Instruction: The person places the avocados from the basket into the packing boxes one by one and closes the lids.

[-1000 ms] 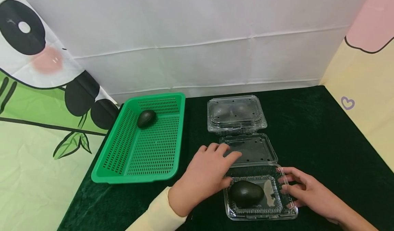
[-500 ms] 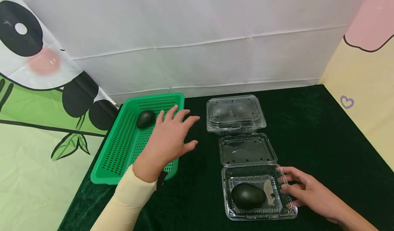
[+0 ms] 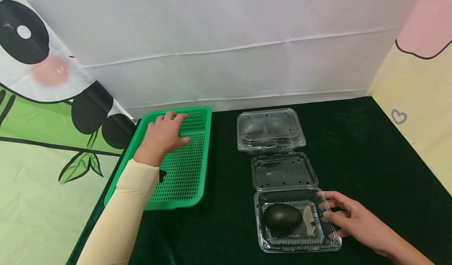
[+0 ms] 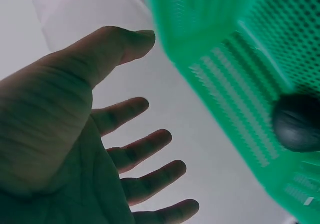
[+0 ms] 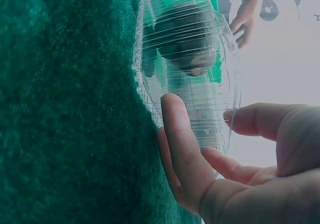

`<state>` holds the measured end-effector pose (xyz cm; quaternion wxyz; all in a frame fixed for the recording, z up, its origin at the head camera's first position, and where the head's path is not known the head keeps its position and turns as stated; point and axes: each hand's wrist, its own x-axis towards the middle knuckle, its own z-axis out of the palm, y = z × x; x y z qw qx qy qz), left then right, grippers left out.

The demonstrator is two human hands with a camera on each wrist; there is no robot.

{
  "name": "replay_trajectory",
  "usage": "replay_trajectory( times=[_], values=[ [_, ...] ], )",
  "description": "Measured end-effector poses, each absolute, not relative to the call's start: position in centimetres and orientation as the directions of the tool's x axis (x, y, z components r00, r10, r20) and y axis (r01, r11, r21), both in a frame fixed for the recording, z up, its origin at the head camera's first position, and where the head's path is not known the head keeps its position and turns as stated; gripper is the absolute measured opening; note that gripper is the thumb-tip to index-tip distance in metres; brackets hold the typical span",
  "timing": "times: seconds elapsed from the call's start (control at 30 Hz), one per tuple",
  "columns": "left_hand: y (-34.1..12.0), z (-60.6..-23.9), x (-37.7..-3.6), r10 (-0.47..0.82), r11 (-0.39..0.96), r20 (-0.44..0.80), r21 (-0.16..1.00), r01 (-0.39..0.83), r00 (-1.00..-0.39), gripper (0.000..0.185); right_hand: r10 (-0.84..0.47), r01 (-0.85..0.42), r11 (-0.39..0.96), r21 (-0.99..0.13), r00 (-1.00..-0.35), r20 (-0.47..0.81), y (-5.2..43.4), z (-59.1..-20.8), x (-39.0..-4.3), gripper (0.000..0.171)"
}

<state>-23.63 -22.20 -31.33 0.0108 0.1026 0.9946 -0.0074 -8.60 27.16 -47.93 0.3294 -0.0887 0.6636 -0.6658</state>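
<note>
My left hand point(image 3: 161, 136) is above the green plastic basket point(image 3: 201, 178), fingers spread and holding nothing. In the left wrist view, a dark avocado point(image 4: 297, 123) lies inside that basket, apart from the fingers; the hand hides it from the head view. My right hand point(image 3: 347, 218) holds the right side of an open clear plastic clamshell container point(image 3: 298, 248), thumb at the rim and fingers along the outer wall. Another dark avocado point(image 3: 282, 218) lies on its side in the container's left half. The container's lid point(image 3: 284, 173) is folded back flat, away from me.
Behind the open lid stands a closed clear clamshell point(image 3: 271, 129), with rounded shapes dimly seen inside. Dark green cloth point(image 3: 353, 151) covers the table. A white sheet point(image 3: 226, 61) rises along its back edge, with printed sheets at both sides.
My left hand has moved from beside the avocado in the container leftward to over the basket. That avocado has rocked slightly. The right hand keeps its place on the container.
</note>
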Motion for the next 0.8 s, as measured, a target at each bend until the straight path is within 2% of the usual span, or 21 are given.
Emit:
replay_trajectory(
  times=[0.3,0.53,0.8],
  values=[
    [-25.2,-33.8,-26.8,0.014,0.999,-0.189,0.05,0.005,-0.982,0.091,-0.535,0.335,0.108,-0.936,-0.774,-0.339,27.1,-47.9,-8.5,0.058],
    [-26.8,-35.0,-28.0,-0.017,0.995,-0.28,0.09,-0.044,-0.96,0.094,-0.548,0.328,0.105,-0.939,-0.769,-0.33,27.2,-47.8,-8.6,0.058],
    [-28.0,-36.7,-28.6,-0.009,0.99,-0.259,0.133,-0.045,-0.966,0.091,-0.542,0.33,0.105,-0.938,-0.772,-0.332,27.2,-47.8,-8.5,0.057]
  ],
)
